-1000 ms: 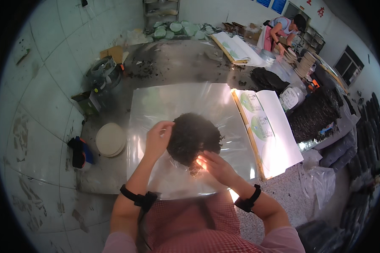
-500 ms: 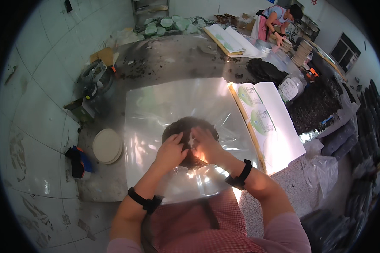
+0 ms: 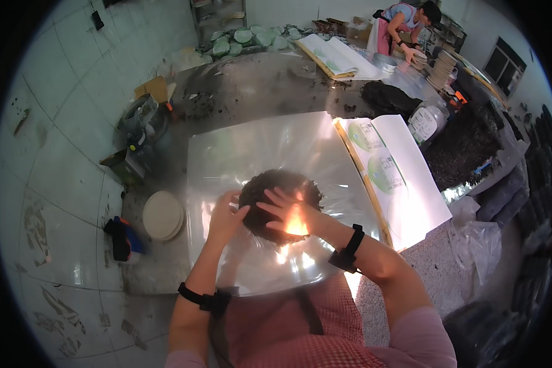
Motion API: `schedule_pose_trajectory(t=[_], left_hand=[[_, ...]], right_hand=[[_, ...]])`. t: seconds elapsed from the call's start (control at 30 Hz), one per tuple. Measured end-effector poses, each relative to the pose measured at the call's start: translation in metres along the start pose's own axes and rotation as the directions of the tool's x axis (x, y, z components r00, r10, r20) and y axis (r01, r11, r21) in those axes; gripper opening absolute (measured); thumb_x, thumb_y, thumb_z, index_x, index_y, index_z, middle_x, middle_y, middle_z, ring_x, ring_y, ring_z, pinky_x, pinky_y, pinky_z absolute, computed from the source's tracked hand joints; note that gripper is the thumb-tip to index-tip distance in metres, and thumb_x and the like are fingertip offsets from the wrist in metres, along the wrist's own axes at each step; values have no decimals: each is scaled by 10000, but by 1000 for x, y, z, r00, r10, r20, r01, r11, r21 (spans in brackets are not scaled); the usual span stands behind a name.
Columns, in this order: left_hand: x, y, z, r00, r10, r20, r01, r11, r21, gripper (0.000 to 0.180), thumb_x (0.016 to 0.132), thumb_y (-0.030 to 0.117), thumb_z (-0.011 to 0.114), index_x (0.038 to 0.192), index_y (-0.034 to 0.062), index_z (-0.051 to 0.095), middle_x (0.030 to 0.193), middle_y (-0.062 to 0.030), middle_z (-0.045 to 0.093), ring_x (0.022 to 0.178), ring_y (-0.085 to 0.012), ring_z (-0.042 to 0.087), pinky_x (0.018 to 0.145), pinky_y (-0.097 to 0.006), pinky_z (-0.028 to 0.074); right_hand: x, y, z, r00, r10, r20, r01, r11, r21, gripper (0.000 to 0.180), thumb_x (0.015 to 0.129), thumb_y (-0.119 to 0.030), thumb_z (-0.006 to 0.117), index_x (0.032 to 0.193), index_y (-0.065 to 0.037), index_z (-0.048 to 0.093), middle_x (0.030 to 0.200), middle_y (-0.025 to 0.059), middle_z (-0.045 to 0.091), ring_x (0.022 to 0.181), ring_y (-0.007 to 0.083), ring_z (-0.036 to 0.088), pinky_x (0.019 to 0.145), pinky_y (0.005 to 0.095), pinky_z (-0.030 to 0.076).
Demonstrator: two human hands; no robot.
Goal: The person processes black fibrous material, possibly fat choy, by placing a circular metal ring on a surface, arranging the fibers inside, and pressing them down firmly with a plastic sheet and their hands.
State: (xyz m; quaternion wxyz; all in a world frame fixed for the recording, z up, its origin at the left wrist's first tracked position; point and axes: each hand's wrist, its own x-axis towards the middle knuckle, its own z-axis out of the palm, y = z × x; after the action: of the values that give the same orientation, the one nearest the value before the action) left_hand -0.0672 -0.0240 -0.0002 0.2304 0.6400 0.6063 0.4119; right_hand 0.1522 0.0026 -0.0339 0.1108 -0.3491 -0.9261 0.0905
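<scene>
A round, flat cake of dark, seaweed-like shreds [image 3: 265, 182] lies on a stack of clear plastic film [image 3: 221, 153] in front of me. My right hand [image 3: 292, 211] rests on top of it, fingers spread, with bright light falling across its back. At the cake's left edge is my left hand [image 3: 227, 216], its fingers bent and apart; it grips nothing. To the left of the film sits a small stack of pale round discs [image 3: 163, 214].
Printed sheets [image 3: 405, 184] with a wooden strip [image 3: 363, 184] border the film's right side. Beyond them are a clear jar [image 3: 424, 124] and a heap of dark shreds [image 3: 466, 147]. A kettle-like container [image 3: 144, 119] stands at left. A co-worker [image 3: 405, 27] handles round discs at the far right.
My left hand has drawn off the cake's middle to its left edge. My right hand has spread its fingers leftward over the top. The whole view has shifted slightly.
</scene>
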Motion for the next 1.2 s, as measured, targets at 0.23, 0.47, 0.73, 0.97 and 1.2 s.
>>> schedule_pose_trajectory(t=[0.23, 0.47, 0.73, 0.97, 1.2], left_hand=[[5, 24, 26, 954, 165, 250, -252, 893, 373, 182, 764, 71, 652, 941, 70, 607, 949, -124, 580, 822, -323, 604, 717, -388, 505], [20, 19, -7, 996, 72, -46, -62, 979, 195, 366, 829, 176, 654, 1157, 45, 560, 1052, -134, 595, 907, -292, 582, 776, -388, 464], [-86, -15, -81, 624, -690, 366, 741, 672, 5, 475, 834, 188, 648, 1220, -22, 467, 989, -131, 631, 836, -229, 606, 728, -328, 498], [-106, -26, -109, 790, -611, 53, 483, 567, -667, 397, 904, 140, 571, 1252, -10, 454, 808, -18, 580, 675, -91, 554, 589, -236, 465], [-115, -24, -87, 821, -243, 517, 490, -165, -856, 477, 921, 228, 579, 1316, 13, 421, 876, -7, 566, 670, -78, 544, 582, -237, 476]], right_hand=[[12, -7, 2, 947, 136, 291, -84, 979, -186, 614, 859, -585, 438, 1414, -346, 323, 1543, 82, 124, 1334, 518, 159, 977, 743, 131], [0, 41, 51, 994, -103, -29, 80, 531, 843, 606, 884, -470, 431, 1439, -333, 229, 1546, 48, 98, 1387, 435, 75, 1011, 731, 80], [10, 7, 50, 958, 247, 144, -277, 675, 684, 626, 887, -299, 448, 1433, -320, 144, 1534, 7, 96, 1409, 355, 74, 1076, 667, 121], [8, 20, 49, 1000, -2, 7, 2, 999, -41, 754, 792, -343, 572, 1451, -295, 208, 1540, 98, 84, 1359, 456, 148, 1027, 704, 164], [9, 26, 34, 975, -21, 222, 86, 953, -290, 775, 783, -416, 592, 1456, -271, 235, 1537, 139, 95, 1300, 531, 249, 969, 752, 181]])
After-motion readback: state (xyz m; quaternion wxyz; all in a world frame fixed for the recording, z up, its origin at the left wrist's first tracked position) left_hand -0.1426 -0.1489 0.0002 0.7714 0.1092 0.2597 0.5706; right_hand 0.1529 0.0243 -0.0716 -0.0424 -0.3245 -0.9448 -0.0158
